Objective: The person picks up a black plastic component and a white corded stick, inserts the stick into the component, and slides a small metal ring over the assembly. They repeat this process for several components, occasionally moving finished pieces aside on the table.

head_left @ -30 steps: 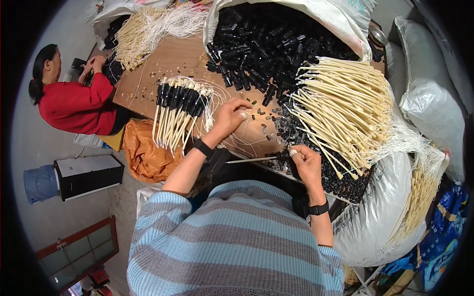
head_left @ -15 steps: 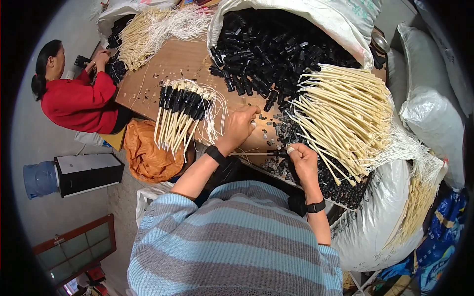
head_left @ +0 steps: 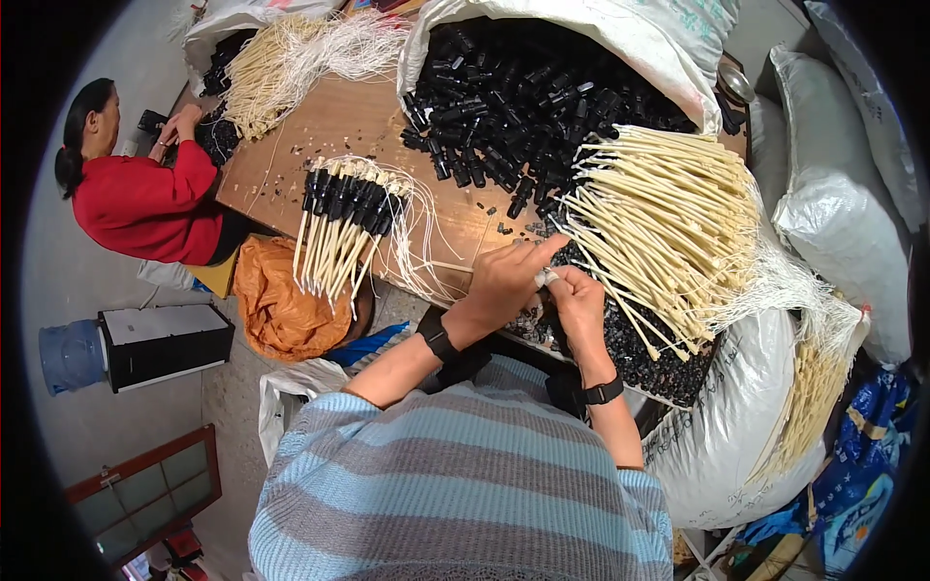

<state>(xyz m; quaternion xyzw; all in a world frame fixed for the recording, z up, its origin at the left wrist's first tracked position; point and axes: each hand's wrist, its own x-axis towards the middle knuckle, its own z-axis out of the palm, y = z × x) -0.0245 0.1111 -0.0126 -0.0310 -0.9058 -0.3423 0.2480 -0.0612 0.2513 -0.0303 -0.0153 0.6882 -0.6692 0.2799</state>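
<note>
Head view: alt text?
Left hand and right hand close together at a brown table, between cream rods with black fittings and a larger cream rod pile. Black parts spill from a white sack beyond; a person in red is far left.

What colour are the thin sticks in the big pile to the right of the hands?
The sticks are pale creamy yellow, seen best in the head view.

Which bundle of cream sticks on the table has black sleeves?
The middle bundle, left of the left hand; the far bundle at top left and the large right bundle show none.
</note>
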